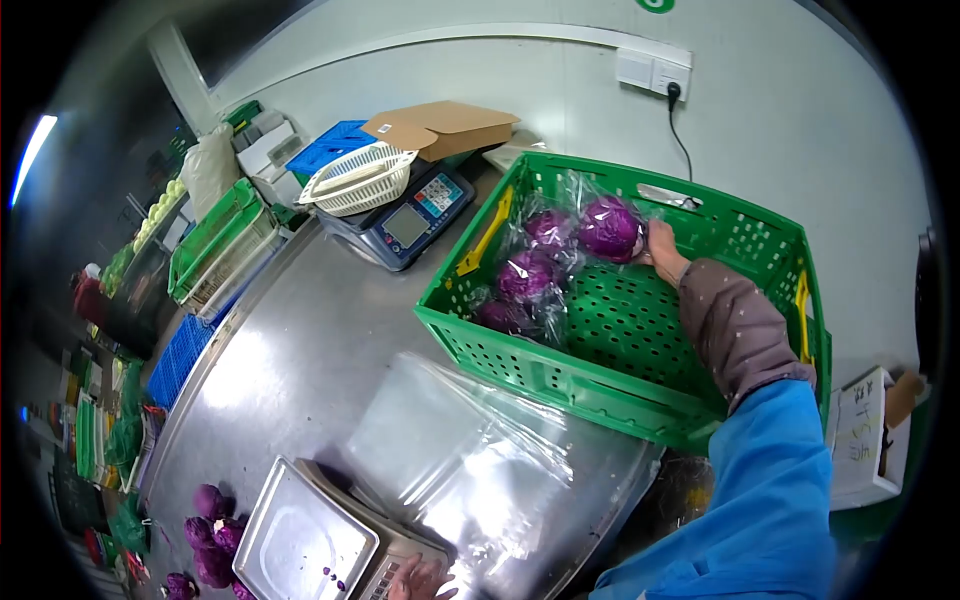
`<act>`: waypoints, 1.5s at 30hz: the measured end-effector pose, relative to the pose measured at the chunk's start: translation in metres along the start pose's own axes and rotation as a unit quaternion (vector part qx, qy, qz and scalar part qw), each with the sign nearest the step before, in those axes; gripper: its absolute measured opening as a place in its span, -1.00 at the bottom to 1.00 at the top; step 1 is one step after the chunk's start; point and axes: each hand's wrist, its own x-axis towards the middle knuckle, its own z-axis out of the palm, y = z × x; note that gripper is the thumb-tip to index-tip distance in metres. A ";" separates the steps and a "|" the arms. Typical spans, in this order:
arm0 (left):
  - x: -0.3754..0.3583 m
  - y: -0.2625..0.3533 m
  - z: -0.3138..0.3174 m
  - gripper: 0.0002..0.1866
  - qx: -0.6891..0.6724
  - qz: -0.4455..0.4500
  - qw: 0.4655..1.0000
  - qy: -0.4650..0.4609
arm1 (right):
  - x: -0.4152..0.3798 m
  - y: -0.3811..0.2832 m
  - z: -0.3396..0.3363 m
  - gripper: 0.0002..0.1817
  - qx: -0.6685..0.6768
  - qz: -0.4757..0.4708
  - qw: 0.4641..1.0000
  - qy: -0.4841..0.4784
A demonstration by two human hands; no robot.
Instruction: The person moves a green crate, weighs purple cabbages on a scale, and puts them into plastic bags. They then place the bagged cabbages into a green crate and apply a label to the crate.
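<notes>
Inside the green crate (640, 390), my right hand (663, 250) has its fingers closed round the lower right side of a purple cabbage in clear plastic (610, 228). Several more wrapped cabbages (528, 275) lie along the crate's left side. My left hand (418, 580) rests at the bottom edge of the view, fingers apart, on the front of a scale with a metal tray (308, 540). Small purple scraps lie on that tray. A stack of clear plastic bags (450, 430) lies between the scale and the crate.
Unwrapped purple cabbages (212, 565) sit left of the scale on the metal table (260, 400). A second scale (405, 225) stands behind, with a white basket (362, 180) and cardboard box (450, 125). A white box (865, 440) is at right. A person (95, 300) stands far left.
</notes>
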 end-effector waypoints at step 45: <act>-0.392 -0.018 -0.456 -0.65 -0.169 0.434 0.764 0.446 | -0.633 -0.139 0.221 -0.89 -0.210 -0.153 0.704 -0.661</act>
